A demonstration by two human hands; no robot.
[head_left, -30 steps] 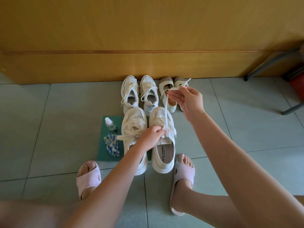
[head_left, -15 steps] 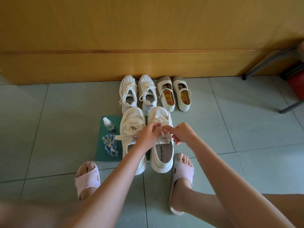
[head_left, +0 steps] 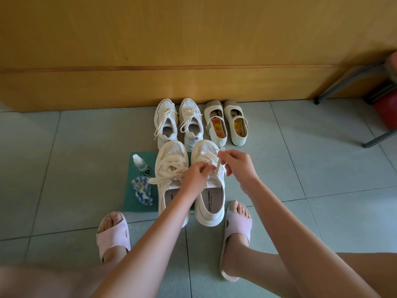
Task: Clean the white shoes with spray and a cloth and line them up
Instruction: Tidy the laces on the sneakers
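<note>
Two cream platform sneakers stand side by side on the floor in front of me; the left sneaker (head_left: pixel 171 168) has its wide lace tied in a bow. Both my hands work over the right sneaker (head_left: pixel 211 203). My left hand (head_left: pixel 196 175) pinches its white lace (head_left: pixel 218 166) near the tongue. My right hand (head_left: pixel 236 166) pinches the same lace a little higher. A small clear spray bottle (head_left: pixel 139 162) and a blue, white and yellow cloth (head_left: pixel 142 189) lie on a green mat (head_left: pixel 133 198) left of the sneakers.
Against the yellow wooden wall (head_left: pixel 193 50) stand a pair of white lace-up trainers (head_left: pixel 178 123) and a pair of cream strap shoes (head_left: pixel 225 123). My feet in pink slippers (head_left: pixel 112 235) flank the sneakers. Metal chair legs (head_left: pixel 343 82) and a red object (head_left: pixel 386 110) are at the right.
My right hand, which held the lace stretched high near the back shoes, came down to the right sneaker beside my left hand. Both now pinch the lace close together.
</note>
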